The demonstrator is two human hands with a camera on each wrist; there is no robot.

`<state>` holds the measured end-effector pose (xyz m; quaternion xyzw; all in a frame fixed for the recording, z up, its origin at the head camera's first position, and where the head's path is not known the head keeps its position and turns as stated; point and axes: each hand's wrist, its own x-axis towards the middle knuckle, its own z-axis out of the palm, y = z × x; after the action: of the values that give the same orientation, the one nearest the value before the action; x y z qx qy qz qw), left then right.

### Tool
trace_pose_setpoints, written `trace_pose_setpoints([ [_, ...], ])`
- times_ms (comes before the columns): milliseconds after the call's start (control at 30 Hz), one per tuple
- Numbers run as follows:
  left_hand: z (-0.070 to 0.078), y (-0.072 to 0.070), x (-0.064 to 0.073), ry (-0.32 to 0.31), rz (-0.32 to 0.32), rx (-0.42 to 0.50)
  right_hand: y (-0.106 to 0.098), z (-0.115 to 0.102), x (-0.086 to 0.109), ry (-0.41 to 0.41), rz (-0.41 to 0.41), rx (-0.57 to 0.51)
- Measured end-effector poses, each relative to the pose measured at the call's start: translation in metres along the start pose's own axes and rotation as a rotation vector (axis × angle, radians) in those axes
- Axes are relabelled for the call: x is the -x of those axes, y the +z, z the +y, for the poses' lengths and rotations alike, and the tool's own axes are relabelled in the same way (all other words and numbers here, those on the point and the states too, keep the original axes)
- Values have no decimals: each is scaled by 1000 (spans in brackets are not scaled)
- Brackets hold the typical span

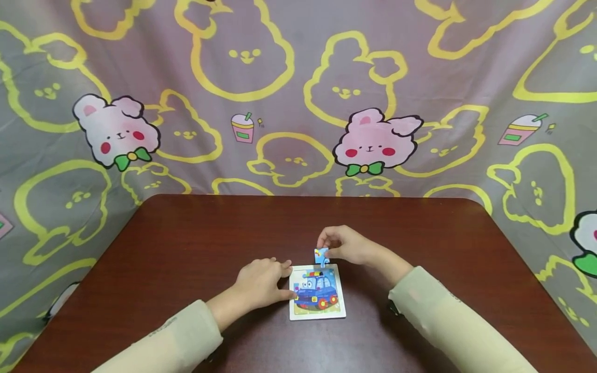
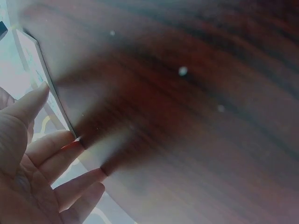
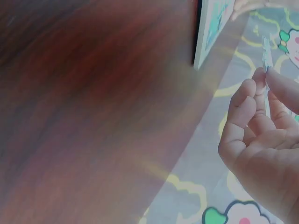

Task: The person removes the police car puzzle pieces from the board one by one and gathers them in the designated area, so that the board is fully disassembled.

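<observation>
Reaching in from the near edge, two arms in pale beige sleeves [image 1: 448, 316] cross the dark reddish-brown wooden surface [image 1: 196, 243] toward a small square white-framed puzzle tray [image 1: 317, 291] lying flat just beyond them, at about 12 o'clock from the person. The tray holds a picture of a blue cartoon car with red wheels, its pieces seated flush; only the top edge looks unfinished, though the gap itself is too small to make out.

The left hand [image 1: 261, 284] lies at 9 o'clock of the tray, fingers straight and relaxed, their tips touching the white frame's left edge. This looks like bracing, so the light tray does not slide while a piece is pressed in. The left wrist view agrees: spread fingers [image 2: 44, 149] against the frame's rim, holding nothing.

The right hand [image 1: 342, 243] hovers at 12 o'clock of the tray, a little farther off, pinching a small light-blue cardboard jigsaw piece [image 1: 321, 256] between thumb and curled fingers. The piece hangs upright, just above the tray's top edge and apparently not yet in contact, probably held by its upper part so its lower tabs are free to meet the opening.

Farthest back, at 12 o'clock behind the surface, hangs a grey-mauve cloth backdrop [image 1: 298, 103] printed with yellow rabbit outlines and pink rabbits
</observation>
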<state>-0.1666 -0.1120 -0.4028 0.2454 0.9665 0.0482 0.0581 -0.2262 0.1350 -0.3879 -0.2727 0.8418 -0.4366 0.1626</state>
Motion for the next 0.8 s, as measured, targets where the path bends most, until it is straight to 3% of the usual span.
trace_pose_setpoints([
  [167, 0, 1, 2, 5, 5, 5, -14, 7, 8, -40, 31, -4],
  [400, -1, 1, 2, 15, 15, 16, -34, 14, 20, 74, 80, -47],
  [800, 1, -1, 2, 22, 19, 25, -41, 38, 35, 100, 70, -70],
])
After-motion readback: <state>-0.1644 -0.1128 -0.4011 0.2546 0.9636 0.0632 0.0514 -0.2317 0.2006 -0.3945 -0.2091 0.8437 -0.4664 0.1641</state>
